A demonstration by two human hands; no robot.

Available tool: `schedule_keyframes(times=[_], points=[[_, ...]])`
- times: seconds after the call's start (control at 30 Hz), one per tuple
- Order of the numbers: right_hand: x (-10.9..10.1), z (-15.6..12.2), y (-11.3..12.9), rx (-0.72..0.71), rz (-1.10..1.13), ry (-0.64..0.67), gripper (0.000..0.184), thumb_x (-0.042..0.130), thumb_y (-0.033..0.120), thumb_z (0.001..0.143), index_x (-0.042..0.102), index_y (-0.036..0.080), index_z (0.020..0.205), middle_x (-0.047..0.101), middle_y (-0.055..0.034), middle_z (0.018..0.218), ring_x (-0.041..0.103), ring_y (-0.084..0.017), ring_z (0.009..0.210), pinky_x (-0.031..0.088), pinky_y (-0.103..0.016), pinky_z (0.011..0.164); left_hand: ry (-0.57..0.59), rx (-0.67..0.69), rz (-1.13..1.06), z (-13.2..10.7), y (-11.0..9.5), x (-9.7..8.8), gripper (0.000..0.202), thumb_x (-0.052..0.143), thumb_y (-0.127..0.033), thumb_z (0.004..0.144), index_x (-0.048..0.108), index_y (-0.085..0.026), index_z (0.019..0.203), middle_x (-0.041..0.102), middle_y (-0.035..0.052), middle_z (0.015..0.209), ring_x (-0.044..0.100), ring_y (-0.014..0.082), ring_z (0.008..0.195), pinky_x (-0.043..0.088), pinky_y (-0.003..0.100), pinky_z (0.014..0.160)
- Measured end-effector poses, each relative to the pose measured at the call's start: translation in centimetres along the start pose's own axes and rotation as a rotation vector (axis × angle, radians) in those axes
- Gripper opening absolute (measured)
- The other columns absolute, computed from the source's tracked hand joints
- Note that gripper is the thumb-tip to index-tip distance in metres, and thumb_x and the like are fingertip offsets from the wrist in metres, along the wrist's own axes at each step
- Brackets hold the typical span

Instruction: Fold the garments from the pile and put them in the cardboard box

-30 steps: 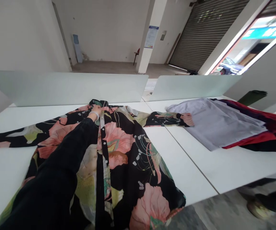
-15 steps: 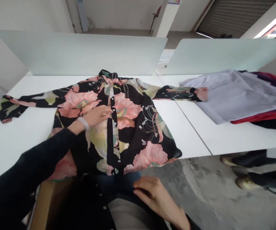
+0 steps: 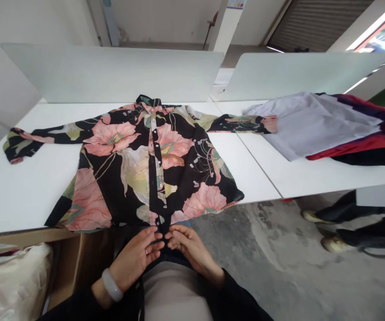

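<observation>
A black floral shirt (image 3: 138,165) with pink flowers lies spread face up on the white table (image 3: 21,196), sleeves stretched out left and right, its button placket running down the middle. The hem hangs a little over the near table edge. My left hand (image 3: 138,256) and my right hand (image 3: 187,245) meet just below that edge, fingers pinched together at the bottom of the placket (image 3: 160,223). A pale bangle sits on my left wrist.
Frosted divider panels (image 3: 112,73) stand behind the shirt. A lilac cloth (image 3: 309,122) over red and black garments lies on the right-hand table. A cream bag (image 3: 11,278) sits low left. Another person's feet (image 3: 333,243) stand on the concrete floor at right.
My left hand drew back from the collar, down the placket, to the hem. My right hand came up to join it there. The view tilted down.
</observation>
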State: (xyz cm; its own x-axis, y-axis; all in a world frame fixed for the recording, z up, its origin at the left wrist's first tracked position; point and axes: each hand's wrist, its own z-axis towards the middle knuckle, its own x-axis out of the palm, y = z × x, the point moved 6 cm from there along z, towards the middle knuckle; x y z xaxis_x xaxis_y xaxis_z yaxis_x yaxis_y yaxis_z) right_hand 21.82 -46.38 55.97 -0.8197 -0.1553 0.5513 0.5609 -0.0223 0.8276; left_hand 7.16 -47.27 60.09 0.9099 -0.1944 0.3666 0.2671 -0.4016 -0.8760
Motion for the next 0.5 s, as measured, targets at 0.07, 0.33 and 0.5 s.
schedule_keyframes(times=[0.07, 0.33, 0.5], points=[[0.2, 0.7, -0.4, 0.007, 0.051, -0.019, 0.053, 0.089, 0.043, 0.058, 0.059, 0.016, 0.092, 0.074, -0.0046, 0.081, 0.066, -0.01, 0.059, 0.05, -0.019, 0.059, -0.154, -0.036, -0.197, 0.4, 0.7, -0.6, 0.019, 0.046, -0.007, 0.094, 0.061, -0.013, 0.086, 0.067, 0.0058, 0.087, 0.068, 0.0105, 0.076, 0.053, 0.021, 0.069], [3.3, 0.3, 0.4, 0.051, 0.167, 0.062, 0.043, 0.086, 0.046, 0.063, 0.059, 0.012, 0.065, 0.065, -0.0001, 0.057, 0.056, -0.005, 0.044, 0.041, -0.015, 0.046, -0.176, 0.05, -0.277, 1.4, 0.0, -0.2, 0.022, 0.056, -0.008, 0.089, 0.06, -0.014, 0.069, 0.065, 0.0025, 0.078, 0.062, 0.0086, 0.066, 0.049, 0.018, 0.056], [5.1, -0.5, 1.0, 0.028, 0.134, 0.174, 0.042, 0.085, 0.049, 0.061, 0.065, 0.012, 0.063, 0.068, -0.0023, 0.061, 0.059, -0.008, 0.046, 0.045, -0.018, 0.05, -0.062, 0.11, -0.132, 1.8, 0.2, 0.4, 0.011, 0.066, -0.014, 0.082, 0.065, -0.018, 0.072, 0.063, 0.0002, 0.074, 0.057, 0.0102, 0.063, 0.047, 0.021, 0.06]])
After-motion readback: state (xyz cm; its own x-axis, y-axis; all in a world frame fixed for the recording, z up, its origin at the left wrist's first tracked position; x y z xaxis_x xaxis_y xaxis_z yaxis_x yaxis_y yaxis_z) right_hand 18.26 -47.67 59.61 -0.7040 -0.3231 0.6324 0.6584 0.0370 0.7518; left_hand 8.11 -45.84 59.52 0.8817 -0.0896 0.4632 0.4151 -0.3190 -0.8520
